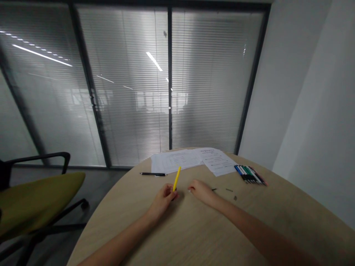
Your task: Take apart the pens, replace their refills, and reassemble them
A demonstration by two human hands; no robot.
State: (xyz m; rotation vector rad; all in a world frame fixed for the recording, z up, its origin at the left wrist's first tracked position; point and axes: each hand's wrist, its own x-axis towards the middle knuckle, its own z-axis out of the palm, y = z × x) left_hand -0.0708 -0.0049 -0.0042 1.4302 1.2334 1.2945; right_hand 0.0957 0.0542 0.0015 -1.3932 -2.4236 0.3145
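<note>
My left hand (163,199) rests on the round wooden table (194,236) with its fingers closed around a yellow pen (176,178), which sticks up and away from me. My right hand (201,191) lies a little to the right, fingers curled, its fingertips close to the left hand; what it holds, if anything, is too small to make out. Small dark pen parts (229,190) lie on the table just right of the right hand.
A black pen (153,174) lies left of the hands. Sheets of paper (191,159) are spread at the table's far edge. A row of several pens (250,174) lies at the right. A green office chair (36,199) stands at the left. Blinds cover the glass wall behind.
</note>
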